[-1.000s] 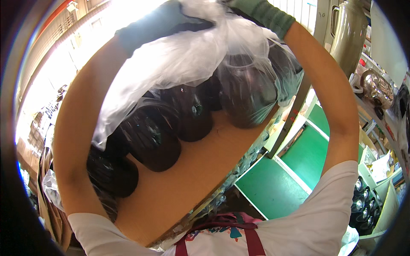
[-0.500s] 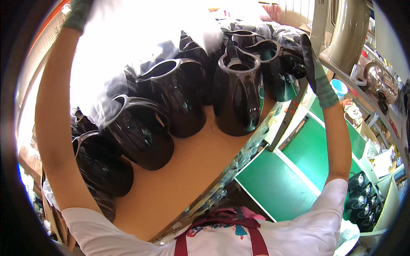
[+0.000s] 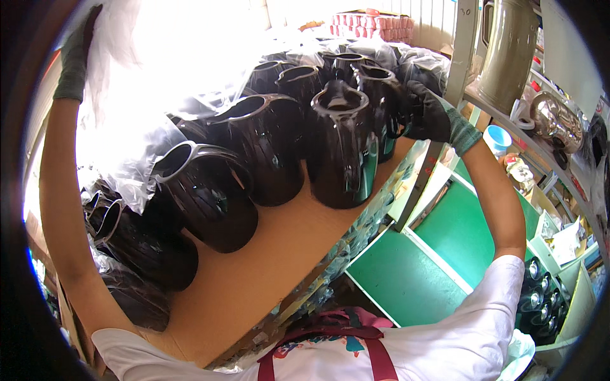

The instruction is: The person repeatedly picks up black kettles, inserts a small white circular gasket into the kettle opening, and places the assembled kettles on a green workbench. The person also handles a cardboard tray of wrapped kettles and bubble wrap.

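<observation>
Glossy black jugs with spouts and side handles crowd a brown cardboard surface. At the far right of the group, my gloved right hand is closed at the handle of a black jug, which stands behind the front jug. My gloved left hand is raised at the upper left, closed on a clear plastic sheet that hangs over the back and left jugs. Glare hides much of the sheet. Left of the front jug stand another tall jug and a leaning one.
A green-bottomed white divided tray lies below to the right. A metal shelf post rises behind my right hand, beside a large grey-brown jug. A box at lower right holds several dark cylindrical items. Pink stacked pieces sit at the back.
My left hand has moved left and down with the plastic, uncovering more jugs. My right hand has moved left, and the jug at it now stands closer behind the front jug.
</observation>
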The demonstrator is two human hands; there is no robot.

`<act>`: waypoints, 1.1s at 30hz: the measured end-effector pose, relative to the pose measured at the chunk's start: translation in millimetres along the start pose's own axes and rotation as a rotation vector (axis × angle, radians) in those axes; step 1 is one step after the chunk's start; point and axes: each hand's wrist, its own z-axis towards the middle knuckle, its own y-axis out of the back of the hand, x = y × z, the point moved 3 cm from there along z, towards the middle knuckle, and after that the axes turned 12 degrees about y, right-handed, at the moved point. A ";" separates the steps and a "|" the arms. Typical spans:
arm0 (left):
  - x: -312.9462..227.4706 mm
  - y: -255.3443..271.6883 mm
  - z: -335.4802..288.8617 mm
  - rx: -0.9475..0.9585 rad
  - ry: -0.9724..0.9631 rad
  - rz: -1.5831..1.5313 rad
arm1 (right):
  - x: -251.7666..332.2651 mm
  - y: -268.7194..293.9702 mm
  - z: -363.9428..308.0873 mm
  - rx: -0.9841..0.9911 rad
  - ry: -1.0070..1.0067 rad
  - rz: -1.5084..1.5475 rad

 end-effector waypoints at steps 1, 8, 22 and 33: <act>-3.5 -1.1 -0.3 -0.003 0.004 -0.024 | 21.0 17.0 14.4 -0.018 0.287 -0.389; -17.3 -0.2 -10.5 0.010 0.021 -0.056 | 125.3 4.9 86.3 -0.488 0.572 -2.355; -29.4 -5.3 -34.8 0.097 0.061 -0.060 | 148.4 3.0 215.1 0.242 0.796 -1.710; -69.9 -31.8 -63.0 0.266 0.106 -0.188 | 204.9 22.3 250.9 -0.280 1.279 -1.645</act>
